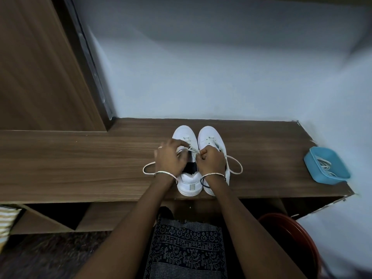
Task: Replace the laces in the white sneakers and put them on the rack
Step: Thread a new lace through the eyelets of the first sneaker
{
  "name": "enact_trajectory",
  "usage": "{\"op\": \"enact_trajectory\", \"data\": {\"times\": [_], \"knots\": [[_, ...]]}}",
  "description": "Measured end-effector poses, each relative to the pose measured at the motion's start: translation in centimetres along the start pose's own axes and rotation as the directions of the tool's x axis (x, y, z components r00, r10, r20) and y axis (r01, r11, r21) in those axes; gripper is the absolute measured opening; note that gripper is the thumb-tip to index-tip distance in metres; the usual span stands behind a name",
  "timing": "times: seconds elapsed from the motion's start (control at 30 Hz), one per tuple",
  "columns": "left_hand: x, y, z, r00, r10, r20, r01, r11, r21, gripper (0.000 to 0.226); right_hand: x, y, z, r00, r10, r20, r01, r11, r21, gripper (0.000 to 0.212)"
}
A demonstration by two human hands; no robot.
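Left hand [170,159] and right hand [212,161] pinching a lace [192,150], white sneakers [190,184] sitting on wooden shelf top [80,158], blue tray [332,179] beside pale wall [201,67].

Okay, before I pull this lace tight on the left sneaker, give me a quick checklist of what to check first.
1. Grip on the lace: left hand pinches it and right hand is fisted on it. Ok.
2. Left sneaker upright beside the right sneaker on the wooden top. Ok.
3. Loose left loop and right loop lie free on the wood. Ok.
4. Lace through every eyelet: the hands cover them. Cannot tell.
5. Heels well back from the front edge: they sit right at it. Not ok.
6. Blue tray holding other laces stands apart at the right. Ok.
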State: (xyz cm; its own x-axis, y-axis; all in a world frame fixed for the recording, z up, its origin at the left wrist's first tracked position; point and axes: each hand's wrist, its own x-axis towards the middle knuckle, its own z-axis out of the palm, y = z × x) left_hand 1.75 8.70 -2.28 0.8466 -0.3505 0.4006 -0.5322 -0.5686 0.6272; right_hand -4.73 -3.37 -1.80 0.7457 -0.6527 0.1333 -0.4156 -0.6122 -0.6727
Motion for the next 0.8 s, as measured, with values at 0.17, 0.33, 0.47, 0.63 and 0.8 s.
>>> {"op": "enact_trajectory", "data": {"times": [0.17,0.33,0.47,0.63,0.8], "knots": [[0.8,0.8,1.8,0.987,0.136,0.084,-0.159,0.883,0.441,0.010,0.0,0.0,-0.2,1.000,-0.002,0.007,0.003,1.000,-0.008,0.010],[0.9,1.1,1.1,0.998,0.054,0.029,-0.061,0.935,0.350,0.008,0.1,0.0,-0.1,1.000,0.011,0.005,-0.011,1.000,0.002,0.009],[0.9,-1.3,0.5,0.932,-0.358,-0.062,0.328,0.903,-0.277,0.005,0.1,0.1,-0.1,0.999,0.032,-0.004,-0.032,0.999,0.032,0.008],[0.1,-5.1,-0.6,0.608,-0.787,0.102,0.616,0.387,-0.686,0.025,0.1,0.1,0.0,0.999,0.040,0.006,-0.040,0.999,0.030,0.006],[-1.4,-5.4,-1.0,0.731,-0.674,-0.107,0.632,0.728,-0.266,0.015,0.1,0.2,-0.1,0.999,0.037,0.012,-0.038,0.999,0.033,0.006]]}}
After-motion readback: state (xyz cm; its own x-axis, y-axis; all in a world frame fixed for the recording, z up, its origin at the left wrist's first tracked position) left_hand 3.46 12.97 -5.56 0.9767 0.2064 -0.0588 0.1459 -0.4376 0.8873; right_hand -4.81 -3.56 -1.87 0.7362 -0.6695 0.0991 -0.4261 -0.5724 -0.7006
